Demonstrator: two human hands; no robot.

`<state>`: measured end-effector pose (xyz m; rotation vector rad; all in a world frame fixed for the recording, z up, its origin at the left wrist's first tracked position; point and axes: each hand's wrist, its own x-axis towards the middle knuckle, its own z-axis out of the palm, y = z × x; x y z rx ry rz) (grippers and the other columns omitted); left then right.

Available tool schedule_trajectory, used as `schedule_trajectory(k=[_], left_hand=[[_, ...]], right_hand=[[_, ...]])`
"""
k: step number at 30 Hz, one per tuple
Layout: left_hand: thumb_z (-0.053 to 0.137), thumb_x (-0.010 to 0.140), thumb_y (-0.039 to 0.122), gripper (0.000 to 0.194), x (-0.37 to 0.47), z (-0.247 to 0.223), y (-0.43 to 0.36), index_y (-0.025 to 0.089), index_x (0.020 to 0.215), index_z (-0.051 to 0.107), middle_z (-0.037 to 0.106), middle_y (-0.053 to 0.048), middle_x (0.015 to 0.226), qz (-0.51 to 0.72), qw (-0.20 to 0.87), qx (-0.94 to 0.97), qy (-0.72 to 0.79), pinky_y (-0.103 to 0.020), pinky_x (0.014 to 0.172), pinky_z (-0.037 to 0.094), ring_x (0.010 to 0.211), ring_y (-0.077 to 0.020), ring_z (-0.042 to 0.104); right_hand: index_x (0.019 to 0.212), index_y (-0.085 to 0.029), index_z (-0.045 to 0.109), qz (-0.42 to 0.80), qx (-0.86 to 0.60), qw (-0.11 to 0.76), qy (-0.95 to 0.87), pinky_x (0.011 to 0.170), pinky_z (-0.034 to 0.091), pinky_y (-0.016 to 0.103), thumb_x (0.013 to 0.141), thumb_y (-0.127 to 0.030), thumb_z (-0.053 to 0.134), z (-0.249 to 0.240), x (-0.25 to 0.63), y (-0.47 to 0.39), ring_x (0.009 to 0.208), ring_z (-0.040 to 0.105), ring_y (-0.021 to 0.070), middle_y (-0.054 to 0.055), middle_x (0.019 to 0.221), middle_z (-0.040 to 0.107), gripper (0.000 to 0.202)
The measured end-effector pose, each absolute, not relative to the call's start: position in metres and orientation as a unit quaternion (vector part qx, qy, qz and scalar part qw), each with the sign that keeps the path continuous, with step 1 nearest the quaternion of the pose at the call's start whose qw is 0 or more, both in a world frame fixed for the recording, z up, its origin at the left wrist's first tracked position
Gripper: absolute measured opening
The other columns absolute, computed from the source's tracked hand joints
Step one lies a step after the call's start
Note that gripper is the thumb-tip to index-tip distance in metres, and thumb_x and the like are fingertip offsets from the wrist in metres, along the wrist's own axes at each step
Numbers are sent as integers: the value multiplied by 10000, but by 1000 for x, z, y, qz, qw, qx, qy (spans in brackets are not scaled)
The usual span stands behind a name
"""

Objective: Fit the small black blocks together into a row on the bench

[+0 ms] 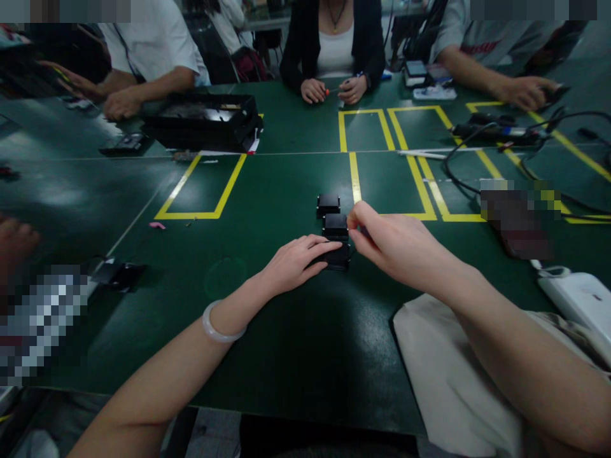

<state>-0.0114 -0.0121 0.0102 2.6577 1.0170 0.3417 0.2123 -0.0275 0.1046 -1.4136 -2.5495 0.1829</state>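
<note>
Three small black blocks stand in a column on the green table [286, 331]: a far one [329, 203], a middle one [335, 224] and a near one [340, 257]. My left hand [305, 261] lies with its fingers stretched over the near block, touching its top. At the right side of the middle block, my right hand [382, 238] has thumb and index finger pressed together. What is between those fingertips, if anything, is too small to make out.
A black open box [205, 121] sits at the far left, with yellow tape outlines [222, 207] below it. Black cables [449, 168] and a white power bank [580, 305] are at right. A beige cloth bag [424, 356] lies under my right forearm. People sit opposite.
</note>
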Motion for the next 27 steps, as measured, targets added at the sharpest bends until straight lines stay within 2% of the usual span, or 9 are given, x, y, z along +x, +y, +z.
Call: schedule_trajectory(k=[2,6,13,19,24,27], left_hand=[[475,950,265,439,-11,10,-12,275,1385,413,528,-68,1299,125,147,915,354,-390,963,470,1157,-223,524],[484,944,250,440,-11,10,-12,262,1378,411,533,-67,1297,134,155,913,352,-386,970,467,1166,-221,521],[470,954,265,435,-11,11,-13,272,1385,410,525,-73,1305,125,155,913,356,-395,961,471,1151,-224,528],[480,948,263,431,-11,10,-13,270,1374,419,530,-69,1302,133,151,913,355,-390,956,476,1157,-222,531],[470,950,254,423,-11,11,-13,277,1371,427,532,-76,1295,142,150,913,351,-392,954,480,1162,-222,532],[484,942,246,435,-11,11,-13,274,1372,424,532,-71,1299,138,149,913,353,-390,959,479,1177,-223,523]], right_hand=[[1018,-193,496,61,-485,105,-866,508,232,259,957,-296,361,105,213,-28,566,544,141,-11,700,618,180],[952,-206,527,37,-496,78,-864,513,222,266,968,-410,348,107,213,-27,577,555,166,2,662,609,272],[1042,-185,495,67,-484,99,-867,509,239,254,951,-286,385,108,214,-28,570,538,136,-4,725,627,175],[949,-206,537,35,-498,70,-864,512,215,258,960,-427,370,109,214,-27,577,545,164,6,669,614,278],[1045,-191,501,66,-479,88,-871,509,227,251,952,-297,365,109,215,-28,569,538,141,3,715,625,196],[1026,-197,503,71,-476,93,-871,514,228,249,952,-315,365,109,214,-29,583,543,141,2,715,622,196]])
